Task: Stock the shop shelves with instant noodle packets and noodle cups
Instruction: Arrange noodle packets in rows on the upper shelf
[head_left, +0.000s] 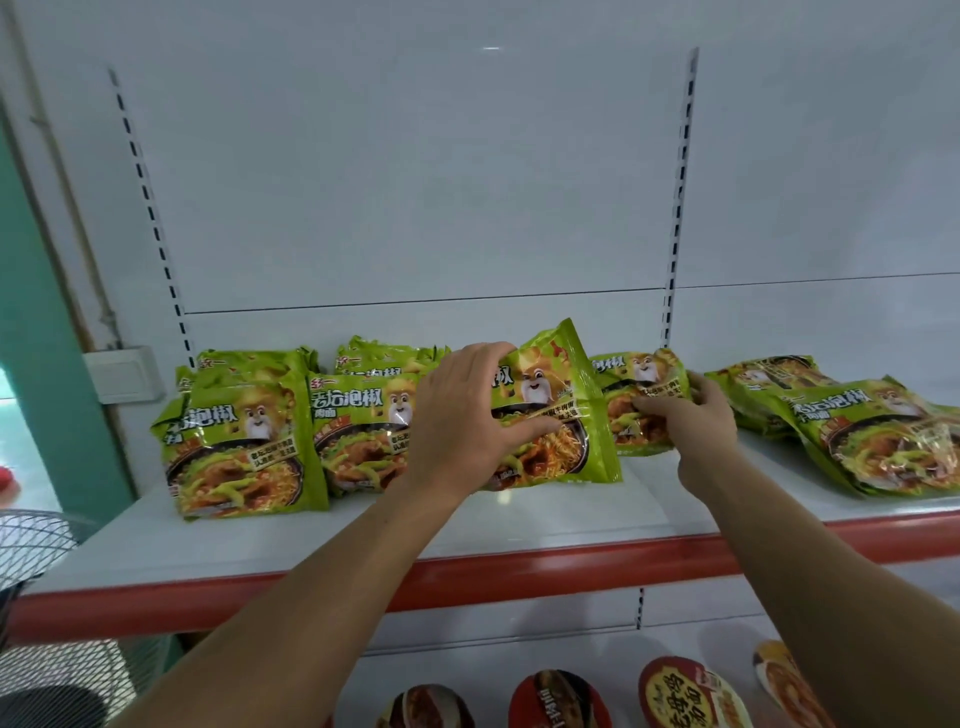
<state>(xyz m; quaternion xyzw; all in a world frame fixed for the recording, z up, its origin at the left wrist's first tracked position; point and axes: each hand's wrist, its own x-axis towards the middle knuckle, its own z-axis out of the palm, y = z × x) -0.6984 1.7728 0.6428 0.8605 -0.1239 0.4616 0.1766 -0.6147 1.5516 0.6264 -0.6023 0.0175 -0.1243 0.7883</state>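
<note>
Green instant noodle packets stand in rows on a white shelf (545, 525) with a red front edge. My left hand (462, 415) grips one upright packet (561, 415) in the middle, thumb across its front and fingers over its top edge. Just to its right, my right hand (696, 421) pinches the lower right side of another packet (631, 389) lying further back. Two stacks of packets (244, 431) (358, 426) stand to the left. On the lower shelf, several noodle cups (558, 701) show at the bottom.
A loose pile of green packets (878, 436) lies at the right on the shelf. Slotted uprights (678, 208) run up the white back panel. A fan's wire guard (31, 540) sits at the lower left, beside a teal wall (47, 364) and a white socket box (124, 374).
</note>
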